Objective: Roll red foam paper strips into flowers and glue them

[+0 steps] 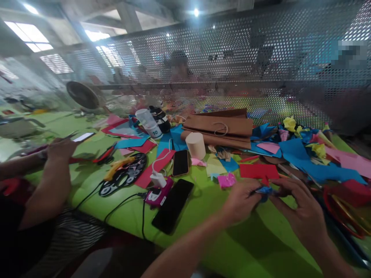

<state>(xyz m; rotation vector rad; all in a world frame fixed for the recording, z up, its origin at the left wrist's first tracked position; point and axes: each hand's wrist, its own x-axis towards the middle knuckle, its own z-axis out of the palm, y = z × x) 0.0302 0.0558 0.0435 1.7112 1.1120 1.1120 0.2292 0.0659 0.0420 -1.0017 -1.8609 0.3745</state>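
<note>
Just above the green table, my left hand pinches a small piece of crumpled blue paper from the left. From the other side, my right hand grips the same piece between thumb and fingers. A bit of red paper sticks up behind it; whether it is joined to the blue piece I cannot tell. Close behind my hands lies a flat red paper strip. A crumpled pink paper rests left of my left hand.
Two phones and a purple power strip with cables lie left. Behind stand a beige roll, folded brown sheets and a bottle. Paper scraps pile up right, near an orange-rimmed container. A co-worker's arms reach in left.
</note>
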